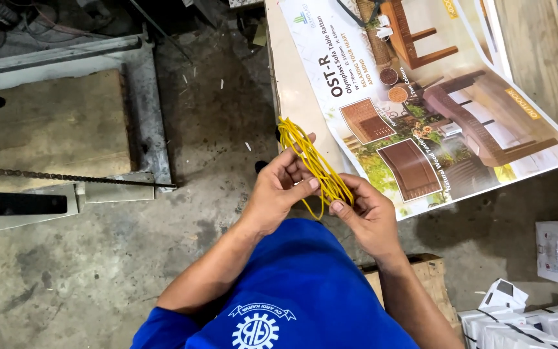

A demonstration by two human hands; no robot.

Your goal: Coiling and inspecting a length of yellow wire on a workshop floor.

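Grey, stained concrete floor [182, 213] fills most of the view, scattered with small scraps. At far right a large printed poster [421, 97] showing wicker furniture lies over a tabletop [537, 58], its near corner hanging past the edge. To the left sits a wooden block [53, 123] in a metal frame, with a thin chain [66, 176] running across its near side. White cartons [518, 317] are stacked at near right.

Both hands meet in the middle, above the floor. A bundle of yellow bands [311, 165] stretches between them, running from far left to near right. The left hand [279, 190] has its fingers curled around the bundle's far end, thumb pressed against the strands. The right hand [366, 210] pinches the near end between thumb and fingertips. Blue sleeves and shirt [292, 291] fill the near edge.
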